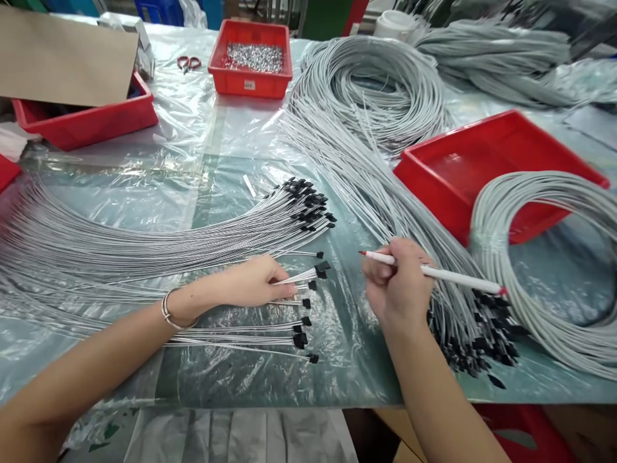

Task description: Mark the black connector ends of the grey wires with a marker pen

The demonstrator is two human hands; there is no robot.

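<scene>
My left hand (263, 281) pinches a few thin grey cables near their black connectors (322, 269). Just below it, several more cables lie roughly side by side, ending in black connectors (299, 339). Between my right thumb and fingers is a white marker pen (457, 278) with a red tip pointing left; my right hand (399, 283) is closed around it, apart from the held cables. Behind my left hand a fanned bundle of cables (193, 247) curves in from the left. A thick cable bundle (376, 186) runs beneath or behind my right hand toward a heap of black connectors (475, 341).
Large cable coils (318, 71) lie at the back, and another coil (496, 225) is at right by a red tray (482, 148). A red bin (250, 85) holds small metal parts. Red-handled snips (188, 63) and a cardboard-covered red bin (96, 125) are farther left.
</scene>
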